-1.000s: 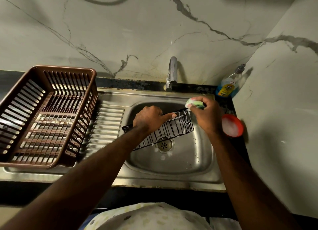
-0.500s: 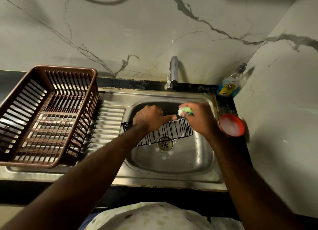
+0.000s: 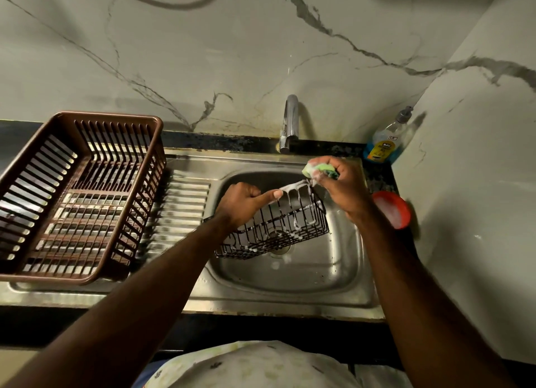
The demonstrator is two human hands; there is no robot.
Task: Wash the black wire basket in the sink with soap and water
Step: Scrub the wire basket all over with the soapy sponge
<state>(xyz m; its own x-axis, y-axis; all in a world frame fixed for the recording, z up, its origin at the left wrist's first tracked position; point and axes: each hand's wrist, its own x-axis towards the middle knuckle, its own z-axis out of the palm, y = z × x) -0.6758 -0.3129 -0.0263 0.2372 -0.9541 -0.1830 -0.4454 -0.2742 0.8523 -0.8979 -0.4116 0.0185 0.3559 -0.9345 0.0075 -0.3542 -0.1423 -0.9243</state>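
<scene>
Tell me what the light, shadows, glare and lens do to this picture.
Head view: dim, warm light; glare streaks on the sink and drainboard ribs; the bottle throws a soft shadow on the right wall; wide-angle bending bows the counter edges; the ribs look smeared, the basket fairly sharp.

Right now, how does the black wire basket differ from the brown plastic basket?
The black wire basket is thin wire; the brown plastic basket is slatted plastic and looks larger. The black wire basket hangs tilted over the sink, gripped by the left hand; the brown plastic basket sits flat on the drainboard, untouched. The black wire basket carries white suds; the brown plastic basket shows none. Both are rectangular, open-topped and empty.
</scene>
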